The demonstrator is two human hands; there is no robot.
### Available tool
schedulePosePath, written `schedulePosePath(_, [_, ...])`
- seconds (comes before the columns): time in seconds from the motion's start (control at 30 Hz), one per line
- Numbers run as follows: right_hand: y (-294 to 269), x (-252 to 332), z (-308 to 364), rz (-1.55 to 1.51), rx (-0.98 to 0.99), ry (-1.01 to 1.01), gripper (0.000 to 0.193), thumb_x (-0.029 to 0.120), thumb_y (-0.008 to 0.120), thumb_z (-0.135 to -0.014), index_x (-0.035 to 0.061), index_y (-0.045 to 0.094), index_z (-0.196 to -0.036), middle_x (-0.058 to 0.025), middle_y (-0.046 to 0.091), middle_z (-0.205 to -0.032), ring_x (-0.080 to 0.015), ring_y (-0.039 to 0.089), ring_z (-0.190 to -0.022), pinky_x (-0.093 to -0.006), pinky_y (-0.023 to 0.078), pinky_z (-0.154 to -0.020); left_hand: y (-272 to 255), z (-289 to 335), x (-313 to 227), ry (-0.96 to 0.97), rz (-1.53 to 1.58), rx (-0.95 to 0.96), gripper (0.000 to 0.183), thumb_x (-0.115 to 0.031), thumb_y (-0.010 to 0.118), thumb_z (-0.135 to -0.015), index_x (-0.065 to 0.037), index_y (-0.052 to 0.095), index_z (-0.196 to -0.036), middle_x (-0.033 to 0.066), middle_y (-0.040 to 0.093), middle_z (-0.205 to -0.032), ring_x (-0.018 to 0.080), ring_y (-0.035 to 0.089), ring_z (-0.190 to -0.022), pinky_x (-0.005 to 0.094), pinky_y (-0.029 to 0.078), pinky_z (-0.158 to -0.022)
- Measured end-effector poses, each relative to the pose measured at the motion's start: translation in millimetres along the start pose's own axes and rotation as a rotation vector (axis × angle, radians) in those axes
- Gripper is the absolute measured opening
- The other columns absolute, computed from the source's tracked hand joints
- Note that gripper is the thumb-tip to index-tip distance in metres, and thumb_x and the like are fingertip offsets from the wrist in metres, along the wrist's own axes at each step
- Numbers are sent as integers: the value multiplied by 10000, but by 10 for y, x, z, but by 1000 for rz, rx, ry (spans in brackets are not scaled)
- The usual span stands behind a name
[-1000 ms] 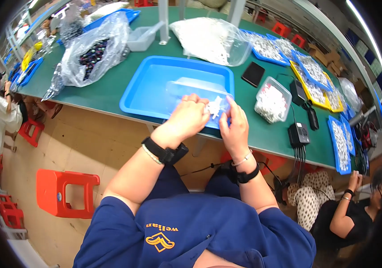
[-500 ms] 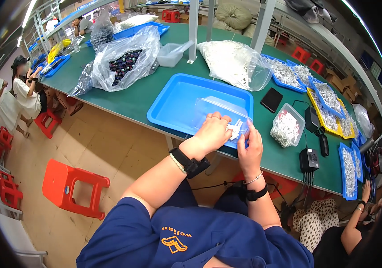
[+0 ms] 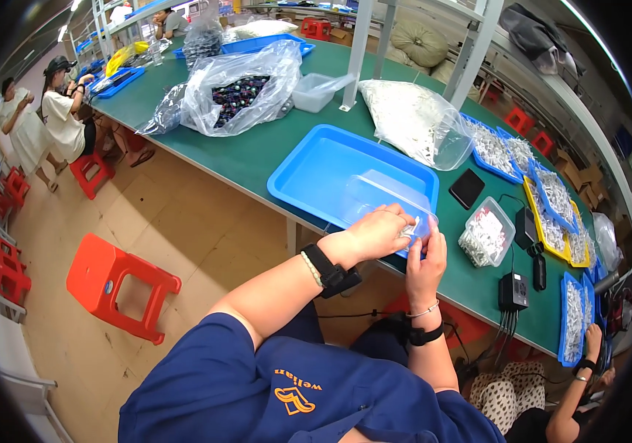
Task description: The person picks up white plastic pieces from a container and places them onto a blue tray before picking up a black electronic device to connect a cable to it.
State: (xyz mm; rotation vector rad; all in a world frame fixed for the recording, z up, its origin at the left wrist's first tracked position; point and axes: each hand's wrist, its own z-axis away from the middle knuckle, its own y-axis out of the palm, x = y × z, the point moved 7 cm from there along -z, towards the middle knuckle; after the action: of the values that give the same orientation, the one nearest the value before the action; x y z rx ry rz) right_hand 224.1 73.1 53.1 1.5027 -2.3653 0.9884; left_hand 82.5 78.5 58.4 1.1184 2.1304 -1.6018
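A clear plastic box rests tilted over the near right corner of a blue tray. My left hand reaches into its near end, fingers curled and closed round small white plastic parts; most of these are hidden by the fingers. At the box's right end, my right hand grips the rim between thumb and fingers. To the right, a second clear tub holds more white parts.
A black phone, a black power box with cables and a bag of white parts lie around the tray. Filled blue and yellow trays line the right side. A red stool stands left; a co-worker's arm shows lower right.
The whole view has shifted, moving the table slightly right in the picture. My left fingers have curled in over the white parts, covering more of them. My right hand stays at the box's rim.
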Motion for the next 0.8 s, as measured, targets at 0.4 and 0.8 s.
schedulePosePath(0.4, [-48, 50, 1, 1, 30, 48, 409, 8, 596, -920, -14, 596, -1328, -160, 590, -976, -317, 591, -862, -405, 496, -764, 8, 12, -39, 33, 81, -21, 389, -170, 674, -914, -32, 645, -1277, 170, 635, -1237, 351, 647, -1109, 425, 535, -966])
schedulePosePath(0.8, [-36, 54, -14, -157, -60, 120, 180, -14, 654, -818, 30, 541, -951, -126, 568, -882, -299, 587, -792, -408, 495, -710, -90, 55, -76, 96, 7, -70, 393, -170, 650, -929, -17, 633, -1292, 211, 649, -1251, 400, 617, -1156, 458, 503, -996])
